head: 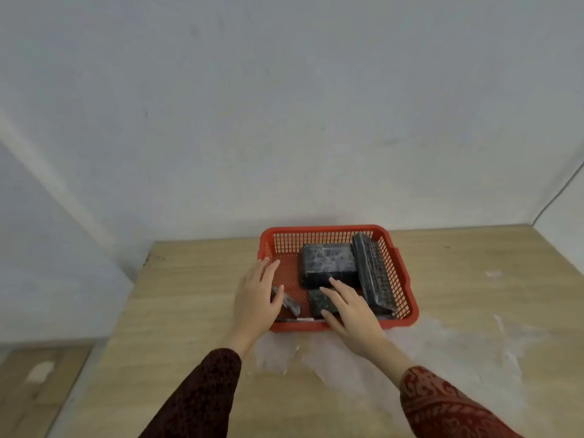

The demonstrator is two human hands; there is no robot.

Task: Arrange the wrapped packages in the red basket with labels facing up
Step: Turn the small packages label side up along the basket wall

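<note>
Packages are lying in the red basket, which is sitting on the wooden table against the wall. A big block is lying flat at the back, a long one is leaning on edge against the right wall, a small pack is sitting near the front, and another thin pack is lying at the front left.

The left hand is resting flat and open over the basket's left rim, gripping nothing, its thumb beside the thin pack. The right hand is lying on the small pack with fingers spread and unclenched, fingertips touching the big block's front edge.

Labels are too blurred to read, so which faces are showing is unclear, though a white strip near the front rim may be one.

The risks look plain. Shiny wrap is probably slippery, so a flat-handed push could slide a pack instead of turning it. The leaning long pack could topple onto the big block if nudged. A hard tug might drag the light basket across the table.
</note>
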